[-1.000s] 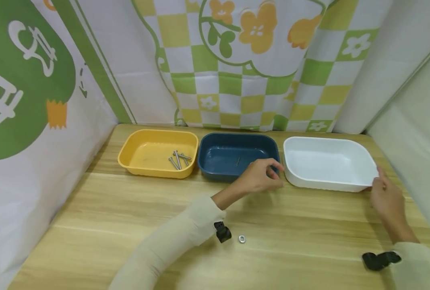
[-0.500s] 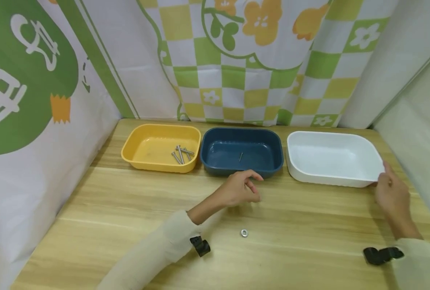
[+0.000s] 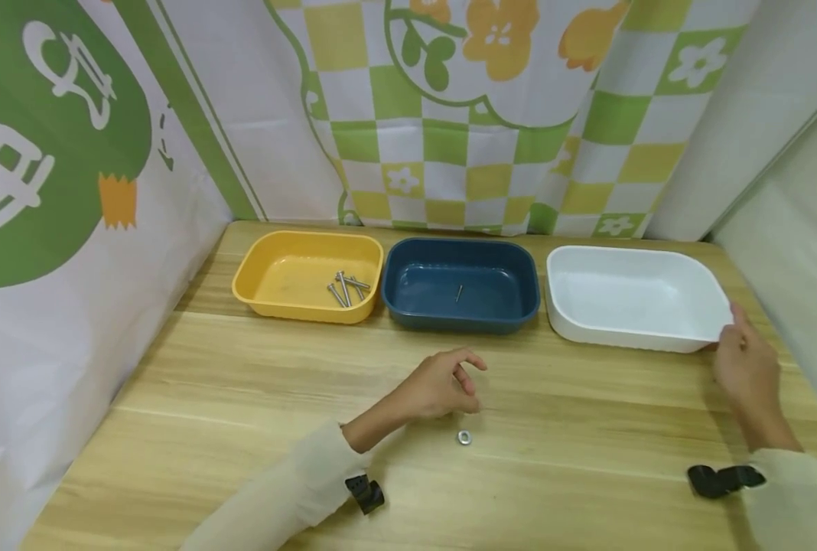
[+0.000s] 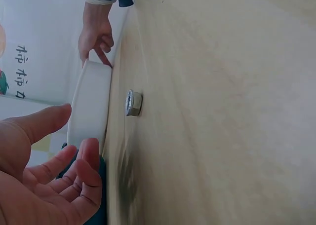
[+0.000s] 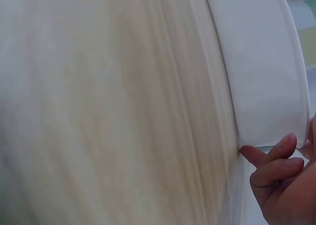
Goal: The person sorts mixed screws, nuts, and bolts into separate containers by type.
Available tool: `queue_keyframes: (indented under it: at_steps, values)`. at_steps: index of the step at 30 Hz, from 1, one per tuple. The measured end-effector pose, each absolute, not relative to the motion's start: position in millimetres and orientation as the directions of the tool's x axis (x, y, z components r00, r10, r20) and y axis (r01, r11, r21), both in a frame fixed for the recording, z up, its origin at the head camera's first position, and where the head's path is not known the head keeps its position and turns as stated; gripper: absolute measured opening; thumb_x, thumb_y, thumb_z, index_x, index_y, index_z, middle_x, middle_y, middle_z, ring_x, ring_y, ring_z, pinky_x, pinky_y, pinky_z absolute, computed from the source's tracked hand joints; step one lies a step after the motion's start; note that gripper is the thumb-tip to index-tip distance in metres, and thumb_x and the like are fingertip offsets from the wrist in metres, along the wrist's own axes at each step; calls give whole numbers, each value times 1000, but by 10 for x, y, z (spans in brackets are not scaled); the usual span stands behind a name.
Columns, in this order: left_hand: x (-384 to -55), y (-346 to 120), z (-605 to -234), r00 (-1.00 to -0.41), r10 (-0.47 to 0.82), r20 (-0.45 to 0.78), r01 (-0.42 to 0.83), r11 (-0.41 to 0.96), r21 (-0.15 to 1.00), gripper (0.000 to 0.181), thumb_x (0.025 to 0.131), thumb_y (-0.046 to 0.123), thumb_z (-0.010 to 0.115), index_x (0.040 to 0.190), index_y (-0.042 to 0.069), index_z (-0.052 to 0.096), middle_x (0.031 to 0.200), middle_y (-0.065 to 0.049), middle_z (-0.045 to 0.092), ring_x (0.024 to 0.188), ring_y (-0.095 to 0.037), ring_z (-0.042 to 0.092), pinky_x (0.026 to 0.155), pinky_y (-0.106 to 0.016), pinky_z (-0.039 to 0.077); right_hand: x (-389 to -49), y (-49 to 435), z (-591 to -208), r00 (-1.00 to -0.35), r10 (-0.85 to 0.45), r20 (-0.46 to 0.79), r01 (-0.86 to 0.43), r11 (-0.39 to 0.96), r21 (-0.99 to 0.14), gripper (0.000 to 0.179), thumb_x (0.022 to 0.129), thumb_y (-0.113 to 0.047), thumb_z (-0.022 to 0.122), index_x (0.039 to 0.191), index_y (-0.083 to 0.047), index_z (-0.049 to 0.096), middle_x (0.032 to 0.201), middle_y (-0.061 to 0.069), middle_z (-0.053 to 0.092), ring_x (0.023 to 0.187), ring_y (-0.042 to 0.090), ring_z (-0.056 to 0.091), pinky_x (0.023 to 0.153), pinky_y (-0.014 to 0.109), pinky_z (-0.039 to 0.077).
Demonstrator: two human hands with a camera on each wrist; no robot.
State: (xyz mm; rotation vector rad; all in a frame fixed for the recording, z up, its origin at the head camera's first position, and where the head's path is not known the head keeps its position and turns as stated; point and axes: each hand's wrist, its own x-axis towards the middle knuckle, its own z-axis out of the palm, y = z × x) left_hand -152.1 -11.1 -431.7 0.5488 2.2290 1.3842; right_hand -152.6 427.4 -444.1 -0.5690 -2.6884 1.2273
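Observation:
A small metal nut [image 3: 464,438] lies on the wooden table; the left wrist view shows its flat sides and flanged end. Just behind and to the left of it hovers my left hand [image 3: 443,385], fingers loosely bent and thumb apart, holding nothing. My right hand [image 3: 748,367] holds the right front corner of the white tray [image 3: 629,337]. In the right wrist view its fingertips [image 5: 249,152] meet the tray's end near the table, with another digit up by the rim. The white tray stands flat, and its visible inside holds nothing.
Along the back, left of the white tray, stand a yellow tray [image 3: 271,310] with several bolts [image 3: 344,288] and a dark blue tray [image 3: 460,321] with one thin screw [image 3: 459,293]. A patterned cloth [image 3: 443,153] hangs right behind the trays.
My left hand has moved from the front of the blue tray back toward the nut, to the left and nearer me. My right hand stays at the white tray's corner. The view has shifted slightly.

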Motion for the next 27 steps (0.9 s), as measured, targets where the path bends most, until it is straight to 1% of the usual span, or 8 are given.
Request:
queue_keyframes:
  at_steps: [6,10,13,15,19,21,25,27]
  values:
    - [-1372,-327,-4352,-817,543,-193,142,514,846,54,74,-1,84,123,4,62,68,3,63,56,-8,55,54,-22,44,-1529,4233,-4414,-917,399,-24,281,601,-748,56,105,-32,15,160,-24,9,163,8,4,147,42,2,117,53,3]
    - [-1232,-417,-4379,-844,508,-173,182,575,797,56,70,-4,83,122,5,62,66,6,60,55,-7,52,57,-23,43,-1538,4216,-4376,-922,387,-18,270,607,-747,56,105,-31,15,160,-24,8,162,9,3,147,42,2,117,54,2]
    - [-1138,-419,-4400,-873,464,-150,165,571,804,57,68,-7,81,120,7,63,65,6,58,55,-8,50,56,-24,42,-1546,4220,-4372,-918,395,-22,277,601,-749,56,105,-31,15,160,-24,8,162,9,3,147,42,2,117,53,3]
    - [-1091,-396,-4419,-886,437,-156,126,550,826,57,68,-10,79,120,7,62,65,5,58,51,-8,51,51,-23,42,-1549,4234,-4384,-915,401,-26,282,594,-753,56,104,-32,15,160,-25,8,163,8,3,147,40,1,117,52,3]
    - [-1029,-330,-4458,-891,413,-187,46,493,869,55,70,-16,73,119,5,60,63,1,57,41,-9,55,40,-24,44,-1547,4259,-4420,-916,400,-33,284,586,-759,56,105,-33,15,159,-26,7,163,4,2,148,37,0,117,51,1]
    - [-1011,-297,-4470,-890,406,-209,11,476,880,53,71,-19,71,119,3,60,63,-1,57,38,-12,57,37,-25,45,-1548,4267,-4439,-917,398,-35,283,584,-761,56,105,-34,16,159,-26,7,163,3,1,148,37,-1,117,51,1]
    - [-992,-241,-4480,-892,395,-221,6,498,867,50,70,-21,70,114,2,63,63,-1,57,38,-11,58,38,-24,46,-1543,4271,-4454,-917,396,-37,285,588,-757,56,105,-34,16,159,-26,7,162,4,1,148,39,0,117,53,1]
    - [-988,-214,-4478,-891,401,-215,28,521,853,46,70,-20,70,110,2,64,63,0,56,37,-10,56,37,-23,45,-1536,4270,-4448,-916,400,-35,287,592,-753,56,105,-33,16,159,-26,7,162,4,2,148,39,1,117,53,2]
